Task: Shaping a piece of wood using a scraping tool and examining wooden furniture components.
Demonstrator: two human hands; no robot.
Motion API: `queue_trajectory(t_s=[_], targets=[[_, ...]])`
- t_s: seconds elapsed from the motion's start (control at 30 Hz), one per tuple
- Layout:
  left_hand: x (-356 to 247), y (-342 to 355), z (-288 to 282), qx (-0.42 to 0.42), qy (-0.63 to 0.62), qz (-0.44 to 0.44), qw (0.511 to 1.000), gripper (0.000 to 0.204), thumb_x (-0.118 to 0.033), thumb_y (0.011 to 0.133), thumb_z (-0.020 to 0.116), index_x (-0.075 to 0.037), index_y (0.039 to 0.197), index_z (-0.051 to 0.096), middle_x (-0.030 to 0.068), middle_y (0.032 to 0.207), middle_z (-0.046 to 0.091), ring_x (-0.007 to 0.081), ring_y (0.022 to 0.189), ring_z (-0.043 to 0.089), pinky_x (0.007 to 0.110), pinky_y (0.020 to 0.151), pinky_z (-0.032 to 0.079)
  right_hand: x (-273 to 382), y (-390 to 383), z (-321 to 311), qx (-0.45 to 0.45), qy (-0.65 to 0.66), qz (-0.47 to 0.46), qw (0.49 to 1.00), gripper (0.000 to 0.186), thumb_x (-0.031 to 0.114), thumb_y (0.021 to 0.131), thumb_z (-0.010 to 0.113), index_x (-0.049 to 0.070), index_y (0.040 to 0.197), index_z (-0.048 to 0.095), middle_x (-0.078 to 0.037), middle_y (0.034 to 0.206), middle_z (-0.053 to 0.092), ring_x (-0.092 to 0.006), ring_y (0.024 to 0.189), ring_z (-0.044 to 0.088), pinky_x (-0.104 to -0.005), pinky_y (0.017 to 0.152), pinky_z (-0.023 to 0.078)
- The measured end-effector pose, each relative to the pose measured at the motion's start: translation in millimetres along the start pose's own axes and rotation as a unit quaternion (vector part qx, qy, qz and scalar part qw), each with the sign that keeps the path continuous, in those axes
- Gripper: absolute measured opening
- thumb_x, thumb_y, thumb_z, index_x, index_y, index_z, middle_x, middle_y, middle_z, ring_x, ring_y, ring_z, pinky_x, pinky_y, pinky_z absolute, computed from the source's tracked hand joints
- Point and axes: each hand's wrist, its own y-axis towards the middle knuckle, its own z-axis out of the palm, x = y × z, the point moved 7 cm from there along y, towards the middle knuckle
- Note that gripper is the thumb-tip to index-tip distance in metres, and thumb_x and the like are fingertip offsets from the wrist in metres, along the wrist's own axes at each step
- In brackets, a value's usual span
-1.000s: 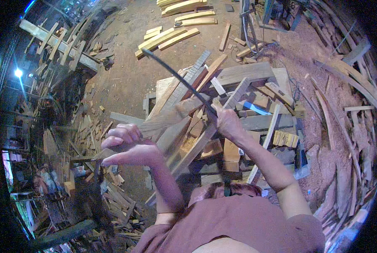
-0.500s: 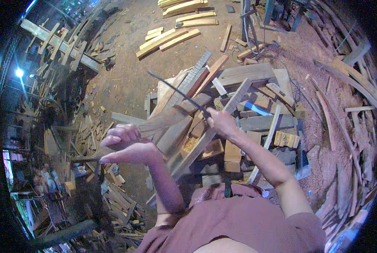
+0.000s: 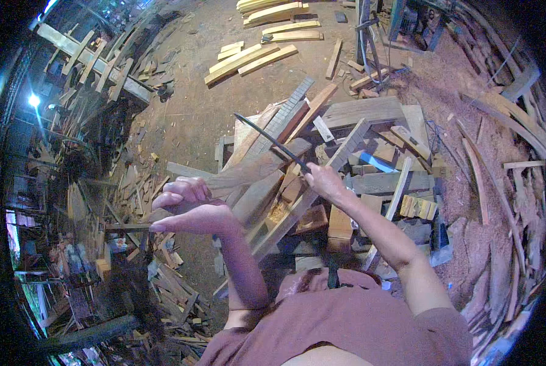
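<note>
My right hand (image 3: 323,182) is closed round the near end of a long, thin, dark tool (image 3: 270,139). It slants up and left over the wood; whether it is a blade or a file I cannot tell. On the left, my left hand (image 3: 190,207) is palm up with its fingers curled around the near end of a shaped brown wooden piece (image 3: 242,175). That piece stretches right and away, and its wider far end lies beneath the tool. Whether tool and wood touch is unclear. My left palm hides part of the wood.
Below my hands is a heap of boards and offcuts, with a slanting beam (image 3: 309,198), a small wooden bundle (image 3: 418,207) and a blue strip (image 3: 375,161). Pale yellow planks (image 3: 242,64) lie farther off. Scrap wood (image 3: 175,287) is piled at left, sawdust (image 3: 468,244) at right.
The tool's far tip has swung right and a little nearer, so the tool slants more steeply. My left hand keeps its grip on the wooden piece. The whole view has shifted slightly.
</note>
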Motion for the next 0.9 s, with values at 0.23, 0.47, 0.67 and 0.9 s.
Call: queue_trajectory(t_s=[0.23,0.47,0.67,0.9], targets=[[2.8,-1.1,2.4,0.003,-0.005,0.007,1.000,0.059,-0.065,0.086,0.020,-0.011,0.071,0.035,-0.0002,0.053,0.027,0.0093,0.043,0.026,0.022,0.037,0.023,94.3,-1.8,-87.6,-0.102,0.043,-0.127,0.986,0.020,0.010,0.080,0.049,0.002,0.098,0.052,-0.025,0.071,0.059,-0.0392,0.073,0.060,-0.0482,0.062,0.048],[7.2,-2.0,7.3,-0.028,-0.019,-0.025,0.999,0.058,-0.065,0.087,0.020,-0.011,0.070,0.033,-0.0019,0.054,0.025,0.0084,0.044,0.023,0.022,0.037,0.020,-65.4,0.4,16.9,-0.026,-0.064,0.047,0.997,0.030,0.020,0.081,0.054,0.001,0.104,0.051,-0.025,0.078,0.059,-0.0398,0.076,0.060,-0.0486,0.065,0.048],[-5.2,-5.8,13.7,-0.001,0.029,0.032,0.999,0.057,-0.064,0.088,0.018,-0.011,0.070,0.034,-0.0021,0.053,0.025,0.0071,0.043,0.020,0.021,0.036,0.015,-21.7,6.4,-51.5,-0.090,0.024,0.041,0.995,0.027,0.020,0.084,0.050,0.002,0.105,0.052,-0.025,0.072,0.059,-0.0413,0.075,0.059,-0.0481,0.065,0.047],[0.7,-11.0,26.3,0.040,0.016,0.020,0.999,0.058,-0.065,0.087,0.018,-0.011,0.071,0.035,-0.0013,0.054,0.026,0.0080,0.043,0.023,0.021,0.036,0.018,38.0,-5.4,-76.5,-0.130,0.049,-0.040,0.990,0.018,0.015,0.083,0.050,0.006,0.098,0.052,-0.023,0.073,0.060,-0.0413,0.074,0.059,-0.0488,0.064,0.046]])
